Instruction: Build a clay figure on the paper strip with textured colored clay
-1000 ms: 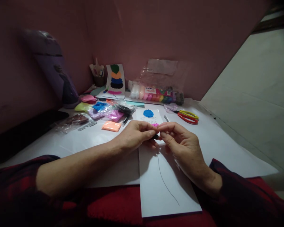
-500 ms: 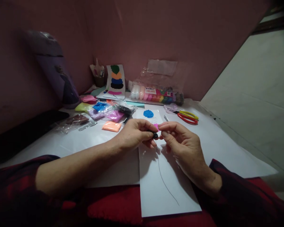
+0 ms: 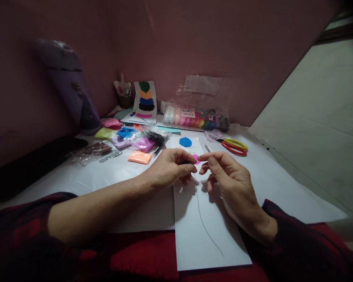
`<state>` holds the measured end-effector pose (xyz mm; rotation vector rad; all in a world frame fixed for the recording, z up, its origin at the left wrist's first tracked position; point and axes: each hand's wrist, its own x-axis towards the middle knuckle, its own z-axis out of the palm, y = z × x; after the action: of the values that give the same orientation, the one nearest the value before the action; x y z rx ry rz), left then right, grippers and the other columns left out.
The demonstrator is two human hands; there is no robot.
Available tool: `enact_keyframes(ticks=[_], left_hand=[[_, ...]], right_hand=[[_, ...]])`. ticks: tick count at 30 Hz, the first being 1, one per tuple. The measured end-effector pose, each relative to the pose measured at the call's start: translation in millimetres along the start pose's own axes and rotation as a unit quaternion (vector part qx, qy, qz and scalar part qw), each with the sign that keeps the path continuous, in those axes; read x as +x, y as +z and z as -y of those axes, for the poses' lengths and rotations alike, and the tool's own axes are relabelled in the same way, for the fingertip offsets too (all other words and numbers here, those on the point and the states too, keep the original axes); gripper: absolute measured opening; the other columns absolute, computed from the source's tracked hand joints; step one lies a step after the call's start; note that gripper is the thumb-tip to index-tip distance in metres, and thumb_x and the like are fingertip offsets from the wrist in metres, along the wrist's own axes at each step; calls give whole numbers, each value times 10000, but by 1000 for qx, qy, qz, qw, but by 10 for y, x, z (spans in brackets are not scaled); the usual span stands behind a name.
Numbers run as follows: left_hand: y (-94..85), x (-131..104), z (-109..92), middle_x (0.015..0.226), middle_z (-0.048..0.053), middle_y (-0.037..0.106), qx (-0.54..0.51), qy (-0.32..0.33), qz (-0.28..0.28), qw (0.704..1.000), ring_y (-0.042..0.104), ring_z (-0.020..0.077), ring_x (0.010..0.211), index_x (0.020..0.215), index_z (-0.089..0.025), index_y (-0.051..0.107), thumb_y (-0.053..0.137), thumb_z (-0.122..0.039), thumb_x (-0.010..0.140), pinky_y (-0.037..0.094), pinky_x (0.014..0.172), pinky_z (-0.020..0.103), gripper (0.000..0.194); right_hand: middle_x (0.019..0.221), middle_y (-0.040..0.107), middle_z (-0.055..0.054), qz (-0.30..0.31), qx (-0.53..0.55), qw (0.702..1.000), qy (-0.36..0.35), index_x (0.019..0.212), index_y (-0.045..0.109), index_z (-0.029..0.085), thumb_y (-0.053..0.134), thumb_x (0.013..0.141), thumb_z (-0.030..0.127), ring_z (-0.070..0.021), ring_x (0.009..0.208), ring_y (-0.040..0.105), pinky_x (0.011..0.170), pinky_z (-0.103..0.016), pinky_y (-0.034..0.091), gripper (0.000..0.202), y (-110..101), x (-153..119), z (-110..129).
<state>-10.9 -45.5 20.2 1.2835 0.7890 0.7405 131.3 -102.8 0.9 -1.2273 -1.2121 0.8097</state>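
Note:
My left hand (image 3: pixel 176 166) is closed in a pinch, thumb against fingers, on a small lump of black clay. Only a dark sliver of the clay shows between the fingertips. My right hand (image 3: pixel 229 170) faces it with fingers apart, its index fingertip at the left fingertips and its thumb drawn back. Both hands hover over a white card (image 3: pixel 191 239) with a thin curved line drawn down it. Beyond the fingers, a blue clay round (image 3: pixel 185 141) is on the card, and a pink clay patch (image 3: pixel 197 158) is partly hidden by my fingertips.
Scissors (image 3: pixel 234 147) with red and yellow handles lie to the right, near a slim tool (image 3: pixel 207 148). Clay packets, including an orange one (image 3: pixel 139 157), are heaped left. At the back are a bag of coloured clay (image 3: pixel 194 118) and a card with coloured clay bands (image 3: pixel 146 94).
My right thumb has drawn back from the black clay and its fingers have spread slightly. My left fingers have closed over the clay, which is now mostly hidden.

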Motion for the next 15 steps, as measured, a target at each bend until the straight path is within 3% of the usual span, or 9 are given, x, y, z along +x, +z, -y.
enact_keyframes(ticks=[5, 15], left_hand=[[29, -3, -36, 663, 26, 637, -13, -28, 8, 999, 575, 82, 452, 861, -68, 552, 476, 48, 801, 494, 505, 242, 150], [36, -33, -53, 664, 37, 652, -23, -16, 4, 1000, 598, 97, 459, 874, -81, 519, 461, 71, 794, 499, 491, 234, 182]], right_hand=[[682, 566, 26, 5, 5, 1000, -2, 907, 621, 190, 573, 873, 390, -58, 374, 457, 280, -172, 352, 208, -6, 0, -8], [668, 572, 28, 10, -4, 1000, -16, 876, 629, 181, 588, 869, 362, -50, 378, 463, 321, -172, 372, 186, -4, 8, -1]])
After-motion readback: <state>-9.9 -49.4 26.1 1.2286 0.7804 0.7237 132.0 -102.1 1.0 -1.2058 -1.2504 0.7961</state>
